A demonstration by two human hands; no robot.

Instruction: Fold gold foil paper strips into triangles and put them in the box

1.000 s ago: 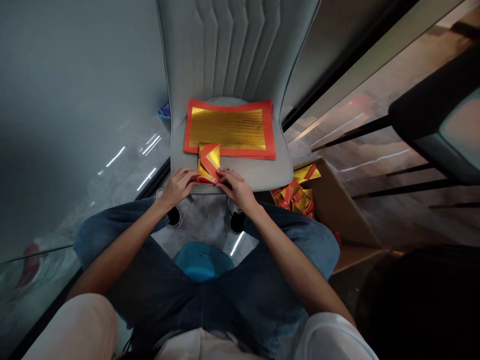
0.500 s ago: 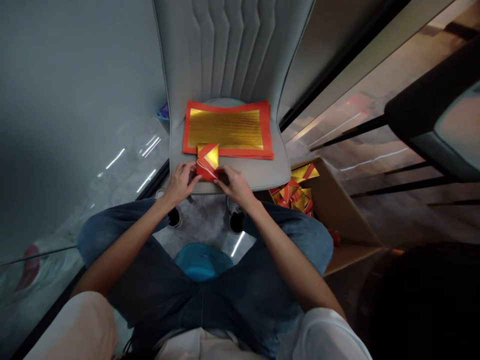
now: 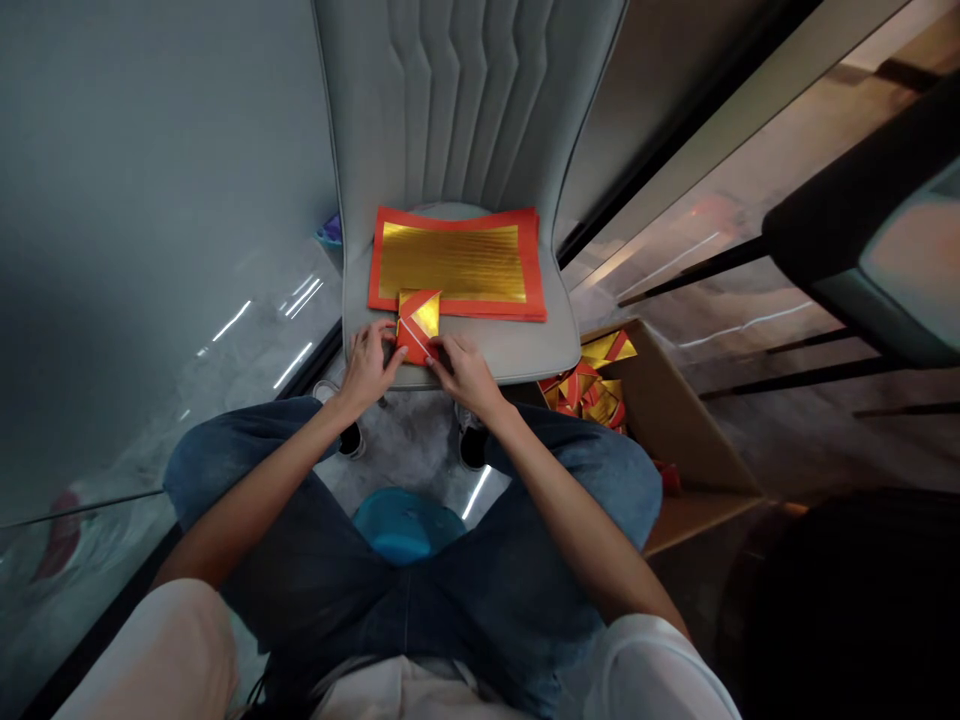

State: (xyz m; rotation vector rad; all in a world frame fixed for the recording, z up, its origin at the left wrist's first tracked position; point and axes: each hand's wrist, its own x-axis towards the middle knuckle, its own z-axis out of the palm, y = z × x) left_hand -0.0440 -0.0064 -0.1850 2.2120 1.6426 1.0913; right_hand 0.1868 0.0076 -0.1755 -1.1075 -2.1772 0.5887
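A small folded piece of red and gold joss paper [image 3: 420,318] lies at the front of the grey chair seat, its top edge overlapping the paper stack. My left hand [image 3: 370,362] grips its left side, with the thumb on the lower left part. On the lower right corner, the thumb and fingers of my right hand [image 3: 466,372] pinch the paper. Behind it lies a stack of flat joss paper sheets [image 3: 454,262], red with a gold foil rectangle on top.
The grey chair [image 3: 517,345] stands before my knees. An open cardboard box [image 3: 679,430] at the right holds several folded red and gold papers [image 3: 592,395]. A blue plastic object [image 3: 407,525] is on the floor between my legs. A dark chair [image 3: 825,250] stands further right.
The white-edged flap on the folded paper looks flatter and straighter, now a clean diagonal line. Both hands stay at its lower sides, and the view has shifted slightly.
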